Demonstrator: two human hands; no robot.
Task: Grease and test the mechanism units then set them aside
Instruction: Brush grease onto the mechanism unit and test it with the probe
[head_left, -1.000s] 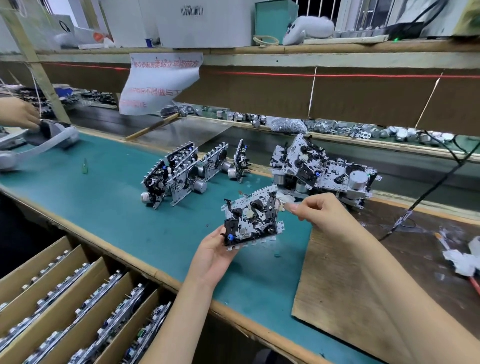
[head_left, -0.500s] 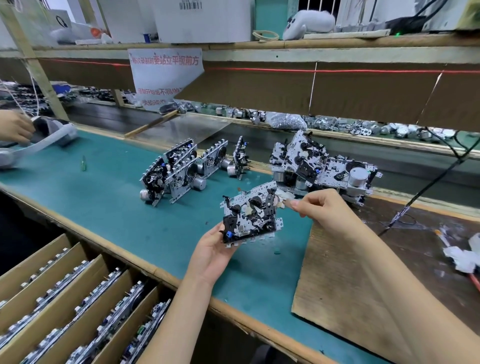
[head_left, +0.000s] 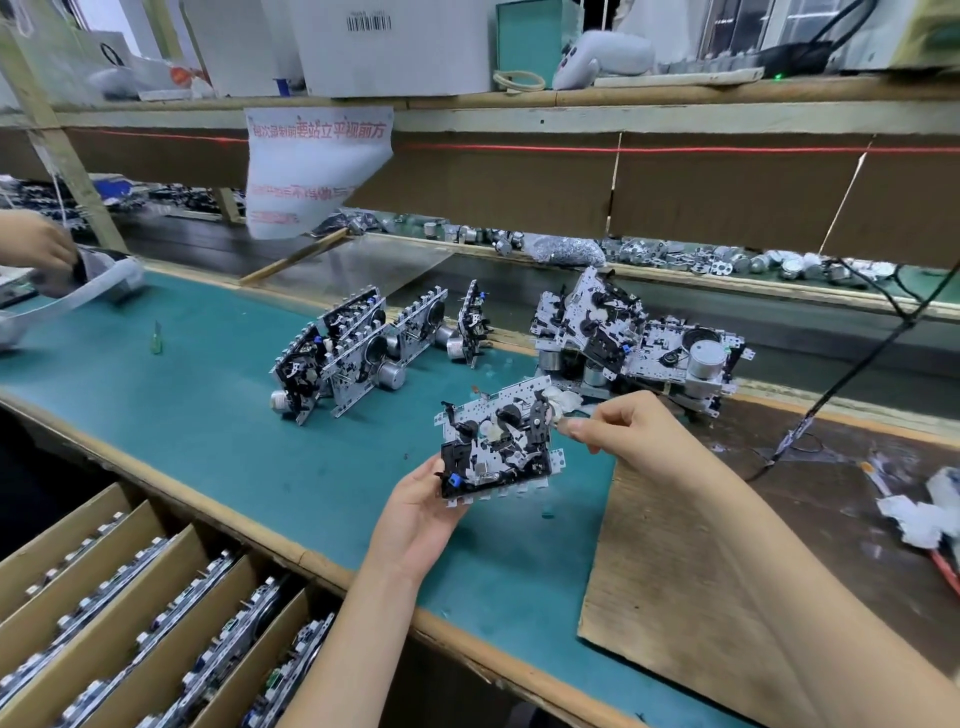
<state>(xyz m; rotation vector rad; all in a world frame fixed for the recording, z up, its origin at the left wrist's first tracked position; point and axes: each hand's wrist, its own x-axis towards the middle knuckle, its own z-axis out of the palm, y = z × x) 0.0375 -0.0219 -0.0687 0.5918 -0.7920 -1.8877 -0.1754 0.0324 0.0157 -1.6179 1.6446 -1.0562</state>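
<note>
Where the green-matted tabletop (head_left: 171, 447) runs across the scene, a bare wooden board (head_left: 691, 571) lies on its near right part. Below its near left edge, a cardboard carton (head_left: 78, 587) with slanted dividers holds flat units stood in its slots. On the far right of the mat sits a pile of mechanism units (head_left: 639, 332), heaped against one another with silver motors showing. To its left a row of units (head_left: 358, 348) stands on edge, each leaning on the next. Nearer than both, lifted clear of the mat between the two hands, is the mechanism unit (head_left: 493, 441), a metal plate with black parts, tilted with its face toward the camera. The left hand (head_left: 415, 512) grips its near left corner from below, thumb at the left edge. The right hand (head_left: 636, 431) has its fingers curled, thumb and forefinger pinching a small pale item (head_left: 563, 405), too blurred to name, at the unit's far right edge. Another person's hand (head_left: 39, 244) shows at the far left edge of the view. A small green object (head_left: 156, 340) stands on the mat, well left of the row.
</note>
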